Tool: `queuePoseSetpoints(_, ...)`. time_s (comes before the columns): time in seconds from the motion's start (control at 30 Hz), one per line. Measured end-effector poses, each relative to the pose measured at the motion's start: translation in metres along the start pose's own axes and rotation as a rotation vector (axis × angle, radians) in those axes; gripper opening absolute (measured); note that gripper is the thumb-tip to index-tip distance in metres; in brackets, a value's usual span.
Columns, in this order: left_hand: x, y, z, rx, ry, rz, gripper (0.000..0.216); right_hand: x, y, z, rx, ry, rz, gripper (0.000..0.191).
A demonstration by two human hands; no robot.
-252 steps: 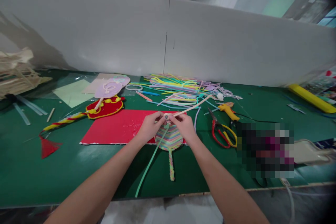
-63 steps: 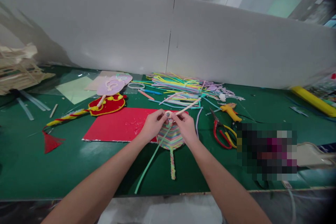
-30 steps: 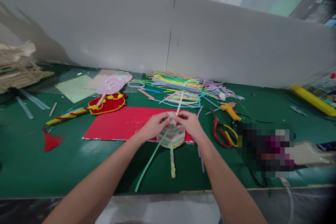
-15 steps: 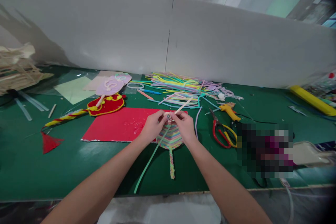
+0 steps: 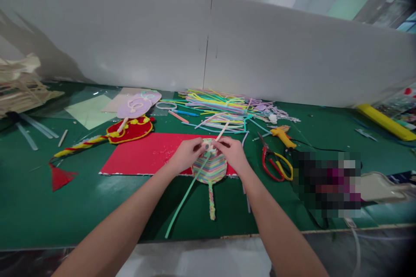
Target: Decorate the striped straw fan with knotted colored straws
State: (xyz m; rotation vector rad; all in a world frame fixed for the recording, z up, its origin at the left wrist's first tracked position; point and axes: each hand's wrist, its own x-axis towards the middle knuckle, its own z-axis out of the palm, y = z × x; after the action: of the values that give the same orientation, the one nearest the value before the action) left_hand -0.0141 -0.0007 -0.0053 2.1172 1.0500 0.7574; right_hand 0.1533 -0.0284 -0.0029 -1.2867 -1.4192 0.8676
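A round fan (image 5: 211, 169) of pastel striped pipe cleaners, with a twisted handle (image 5: 212, 203), lies partly over a red board (image 5: 139, 153). At its upper left edge my left hand (image 5: 188, 152) is closed in a pinch, at the top end of a long green pipe cleaner (image 5: 184, 201) that trails down to the left. My right hand (image 5: 232, 152) pinches a thin pale stick (image 5: 222, 130) over the fan's upper right; the stick slants up and away. The fingertips nearly meet, and they hide what lies between them on the fan's top.
Behind lies a pile of coloured pipe cleaners (image 5: 217, 103). Scissors (image 5: 274, 162) and a yellow glue gun (image 5: 282, 137) lie to the right. A red fan (image 5: 131, 130) with a tassel (image 5: 61, 176) and a lilac fan (image 5: 136, 104) are at left. A grey partition (image 5: 136, 34) stands behind.
My right hand has shifted slightly right, and its stick now stands steeper. More of the striped fan shows between my hands. My left hand has hardly moved.
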Motion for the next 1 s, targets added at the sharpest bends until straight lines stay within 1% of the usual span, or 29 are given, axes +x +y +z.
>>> queuePoseSetpoints(0.17,0.000,-0.005,0.002,0.066,-0.087,0.060,0.016,-0.001,-0.001,-0.005,-0.085,-0.125,-0.042,0.025)
queuePoseSetpoints(0.27,-0.001,-0.006,0.001,0.082,-0.153,0.103,0.014,-0.003,-0.003,-0.006,-0.048,-0.201,-0.032,0.024)
queuePoseSetpoints(0.37,-0.001,-0.005,0.000,0.058,-0.186,0.083,0.016,-0.004,-0.006,-0.006,-0.014,-0.242,0.002,0.026)
queuePoseSetpoints(0.47,-0.001,-0.002,-0.001,-0.053,-0.166,0.027,0.017,-0.003,-0.008,-0.006,0.008,-0.194,0.040,0.026)
queuePoseSetpoints(0.57,-0.001,0.002,0.001,-0.228,-0.119,-0.021,0.016,-0.001,-0.004,-0.001,0.058,-0.090,0.061,0.026)
queuePoseSetpoints(0.63,0.000,0.004,0.002,-0.295,-0.066,-0.058,0.015,0.000,0.001,0.005,0.113,-0.024,0.060,0.025)
queuePoseSetpoints(0.7,0.000,0.005,0.003,-0.311,0.001,-0.085,0.016,0.000,0.004,0.012,0.185,0.039,0.056,0.025)
queuePoseSetpoints(0.8,-0.001,0.007,0.005,-0.317,0.090,-0.097,0.019,-0.002,0.006,0.020,0.267,0.095,0.050,0.024)
queuePoseSetpoints(0.9,-0.001,0.009,0.004,-0.310,0.144,-0.100,0.023,-0.003,0.007,0.024,0.278,0.103,0.053,0.024)
queuePoseSetpoints(1.0,0.000,0.009,0.001,-0.282,0.175,-0.112,0.025,-0.001,0.009,0.021,0.279,0.108,0.086,0.025)
